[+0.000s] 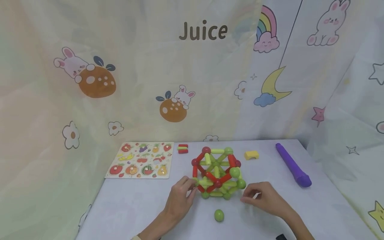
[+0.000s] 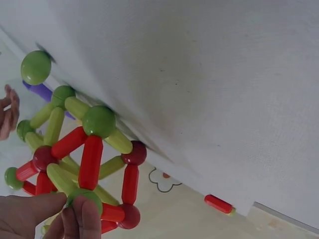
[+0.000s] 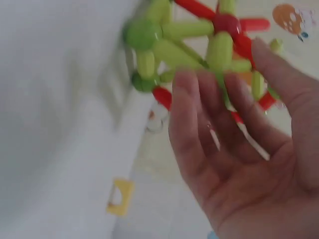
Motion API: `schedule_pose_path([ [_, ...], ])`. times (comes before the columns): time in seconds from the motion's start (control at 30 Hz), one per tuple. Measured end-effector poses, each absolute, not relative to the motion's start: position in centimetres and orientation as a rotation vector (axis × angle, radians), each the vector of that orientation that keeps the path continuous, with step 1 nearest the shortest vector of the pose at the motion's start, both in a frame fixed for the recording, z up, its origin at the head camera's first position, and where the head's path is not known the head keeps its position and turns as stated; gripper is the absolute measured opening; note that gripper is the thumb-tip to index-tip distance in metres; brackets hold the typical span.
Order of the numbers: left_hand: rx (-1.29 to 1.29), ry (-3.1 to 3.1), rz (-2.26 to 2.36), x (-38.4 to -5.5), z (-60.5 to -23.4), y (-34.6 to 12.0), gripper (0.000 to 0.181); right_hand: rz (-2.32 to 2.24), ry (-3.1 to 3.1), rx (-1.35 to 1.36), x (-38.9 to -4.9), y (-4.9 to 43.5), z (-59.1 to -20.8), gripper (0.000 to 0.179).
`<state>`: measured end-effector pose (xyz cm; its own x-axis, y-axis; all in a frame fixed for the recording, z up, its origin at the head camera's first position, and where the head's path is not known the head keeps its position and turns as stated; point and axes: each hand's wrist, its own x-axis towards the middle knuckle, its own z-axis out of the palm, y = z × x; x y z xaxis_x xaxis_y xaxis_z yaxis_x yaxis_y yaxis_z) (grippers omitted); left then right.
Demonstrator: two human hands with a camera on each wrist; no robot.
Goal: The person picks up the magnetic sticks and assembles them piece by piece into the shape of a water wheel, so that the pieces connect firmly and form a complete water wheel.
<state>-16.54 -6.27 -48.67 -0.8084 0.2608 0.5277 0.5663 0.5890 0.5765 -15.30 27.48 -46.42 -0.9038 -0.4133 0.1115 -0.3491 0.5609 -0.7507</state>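
A ball-and-rod structure [image 1: 217,183] of red and green rods joined by balls stands on the white table. With thumb and fingers, my left hand [image 1: 181,197] pinches a green ball [image 2: 85,198] at the structure's left side. My right hand [image 1: 264,197] is just right of the structure, fingers loosely bent and holding nothing. In the right wrist view that hand [image 3: 234,149] overlaps the structure, its palm and spread fingers showing. One loose green ball [image 1: 219,215] lies on the table in front of the structure, between the two hands.
A fruit puzzle board [image 1: 139,160] lies at the back left. Beside it are several short red and green rods [image 1: 183,148]. Behind the structure, to the right, sits a yellow block [image 1: 251,155]. A purple stick [image 1: 292,164] lies at the right. Printed curtains [image 1: 135,110] enclose the table.
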Motion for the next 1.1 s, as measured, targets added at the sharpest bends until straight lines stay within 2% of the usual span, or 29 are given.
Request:
schedule_pose_path([
  [0.13,-0.645,-2.446,-1.085,-16.5,-48.7,-6.2,0.025,-1.256,2.964,-0.442,-15.7,27.8,-45.4,0.026],
  [0.27,-0.657,-2.448,-1.067,-16.2,-48.8,-6.2,0.024,-1.330,2.954,-0.444,-16.0,27.1,-45.8,0.035],
  [0.53,-0.843,-2.514,-1.075,-15.2,-49.7,-5.3,0.025,-1.445,2.967,-0.489,-16.0,26.6,-46.6,0.029],
  [0.7,-1.081,-2.631,-1.088,-14.9,-50.0,-4.0,0.026,-1.469,2.970,-0.525,-16.2,26.7,-46.7,0.028],
  [0.87,-1.340,-2.714,-0.842,-14.7,-50.3,-2.3,0.034,-1.514,2.953,-0.584,-16.3,26.7,-47.0,0.028],
  [1.1,-1.427,-2.880,-0.492,-14.7,-50.5,-0.5,0.039,-1.528,2.943,-0.582,-16.3,26.8,-47.2,0.028],
])
